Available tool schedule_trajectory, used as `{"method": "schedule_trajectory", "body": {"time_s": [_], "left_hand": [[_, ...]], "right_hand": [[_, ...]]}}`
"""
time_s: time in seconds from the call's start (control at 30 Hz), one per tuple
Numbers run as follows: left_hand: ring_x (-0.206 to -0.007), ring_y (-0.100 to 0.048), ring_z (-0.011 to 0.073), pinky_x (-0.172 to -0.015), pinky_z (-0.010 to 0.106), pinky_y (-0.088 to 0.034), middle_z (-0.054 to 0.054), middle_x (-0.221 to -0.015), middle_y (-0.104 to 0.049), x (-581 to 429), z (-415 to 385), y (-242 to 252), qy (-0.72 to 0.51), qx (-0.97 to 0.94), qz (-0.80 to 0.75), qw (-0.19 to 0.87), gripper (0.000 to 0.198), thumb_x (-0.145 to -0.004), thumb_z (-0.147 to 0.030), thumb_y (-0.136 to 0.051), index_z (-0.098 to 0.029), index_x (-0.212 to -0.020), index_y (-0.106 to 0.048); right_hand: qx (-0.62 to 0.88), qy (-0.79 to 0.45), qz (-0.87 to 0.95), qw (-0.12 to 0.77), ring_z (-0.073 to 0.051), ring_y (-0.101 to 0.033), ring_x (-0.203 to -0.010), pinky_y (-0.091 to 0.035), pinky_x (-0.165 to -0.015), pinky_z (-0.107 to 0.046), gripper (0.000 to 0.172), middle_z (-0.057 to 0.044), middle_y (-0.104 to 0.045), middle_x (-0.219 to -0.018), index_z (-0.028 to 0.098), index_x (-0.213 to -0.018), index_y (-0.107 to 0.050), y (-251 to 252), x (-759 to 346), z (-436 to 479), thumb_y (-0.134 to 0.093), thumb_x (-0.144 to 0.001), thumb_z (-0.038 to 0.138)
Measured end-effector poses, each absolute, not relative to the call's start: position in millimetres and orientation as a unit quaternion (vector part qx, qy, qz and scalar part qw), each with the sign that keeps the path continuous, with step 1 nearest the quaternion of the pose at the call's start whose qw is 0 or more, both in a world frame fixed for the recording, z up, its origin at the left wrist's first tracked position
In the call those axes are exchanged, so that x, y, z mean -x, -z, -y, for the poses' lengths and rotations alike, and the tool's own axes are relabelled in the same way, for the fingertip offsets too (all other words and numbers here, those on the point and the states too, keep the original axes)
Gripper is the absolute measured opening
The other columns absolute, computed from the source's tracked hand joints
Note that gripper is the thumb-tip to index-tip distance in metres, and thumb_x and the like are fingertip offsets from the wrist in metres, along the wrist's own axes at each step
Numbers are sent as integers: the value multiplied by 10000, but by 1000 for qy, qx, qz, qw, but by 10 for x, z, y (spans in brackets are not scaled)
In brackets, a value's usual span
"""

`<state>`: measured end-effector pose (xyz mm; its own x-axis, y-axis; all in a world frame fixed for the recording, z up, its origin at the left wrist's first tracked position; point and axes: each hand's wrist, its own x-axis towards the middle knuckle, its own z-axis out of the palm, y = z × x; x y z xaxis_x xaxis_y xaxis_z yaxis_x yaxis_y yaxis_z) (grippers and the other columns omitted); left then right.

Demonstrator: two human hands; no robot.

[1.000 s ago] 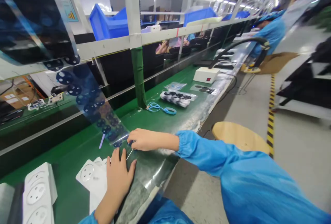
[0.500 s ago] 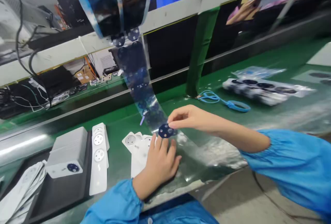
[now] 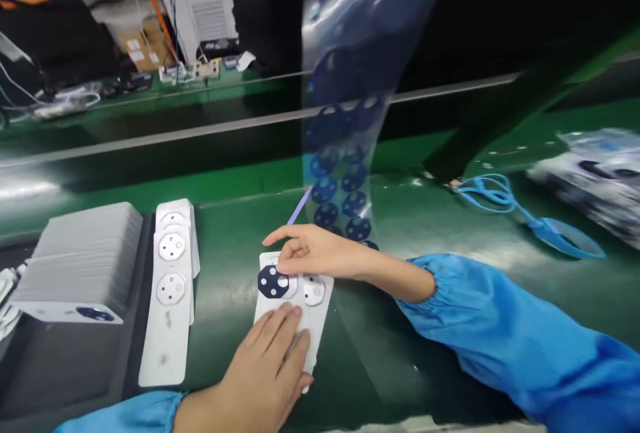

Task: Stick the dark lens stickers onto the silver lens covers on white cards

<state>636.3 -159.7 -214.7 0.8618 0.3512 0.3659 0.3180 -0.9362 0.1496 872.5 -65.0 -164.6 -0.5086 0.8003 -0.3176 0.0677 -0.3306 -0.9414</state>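
Observation:
A dark blue octagonal sticker (image 3: 273, 282) with several round holes lies over the octagonal marking at the top of a white panel. My right hand (image 3: 315, 251) is closed, thumb and bent fingers at the sticker's upper right edge. Flat on the white panel (image 3: 265, 308), just below the sticker, rests my left hand (image 3: 265, 366), its fingers stretched out. A second white panel (image 3: 321, 301), with a bare octagonal marking, lies partly under the first. Behind my right hand hangs a clear film strip (image 3: 341, 179) bearing rows of similar dark stickers.
At left a stack of white panels (image 3: 80, 259) stands on a black tray (image 3: 65, 359). Loose white panels (image 3: 167, 333) overlap beside it. A purple stick (image 3: 300, 205) touches the film. A blue cord (image 3: 525, 213) and bagged parts (image 3: 595, 179) lie at right.
The sticker has moved in my right hand from beside the film down onto the white panel. My left hand now lies flat lower on that panel. The camera view has shifted closer.

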Motion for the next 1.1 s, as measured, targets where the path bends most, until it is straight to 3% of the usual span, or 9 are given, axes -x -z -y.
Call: {"method": "schedule_trajectory", "body": {"time_s": [0.17,0.33,0.57,0.77,1.1], "left_hand": [[-1363,-505,396,-1004,495,-559,232,-1364,-605,-6320,1483,2131,-225,-953,-201,32,348,-991,-36,-420,1,-1242,-658],[-1273,-591,369,-1027,498,-540,219,-1345,-624,-6341,1519,2110,-195,-958,-208,32,393,-999,-41,-369,-16,-1245,-675],[-1218,-631,353,-999,453,-552,208,-1336,-638,-6439,1613,2115,-178,-949,-260,17,322,-1052,-164,-490,-28,-1301,-643],[-1267,-595,368,-1043,467,-513,175,-1329,-648,-6441,1596,2097,-155,-949,-274,27,334,-1059,-176,-450,-41,-1307,-628],[-1283,-579,325,-1073,444,-452,135,-1336,-651,-6417,1607,2087,-121,-956,-265,29,382,-1077,-150,-342,-63,-1328,-617]], "right_hand": [[429,-704,510,245,-149,-662,-706,-494,-612,-238,396,-33,-730,-839,165,-1098,-641,1848,-8807,509,-823,-797,346],[514,-662,473,274,-150,-641,-704,-475,-612,-247,308,-22,-707,-777,176,-916,-632,1836,-8815,685,-836,-773,355],[557,-653,415,303,-132,-633,-696,-485,-630,-233,435,4,-738,-809,217,-1030,-561,1881,-8774,927,-879,-740,278],[555,-669,415,268,-140,-672,-693,-507,-612,-226,445,0,-760,-826,231,-1047,-533,1883,-8764,828,-871,-758,250],[563,-679,430,193,-179,-713,-702,-529,-586,-251,424,-21,-769,-825,230,-1057,-545,1790,-8793,674,-847,-761,270]]}}
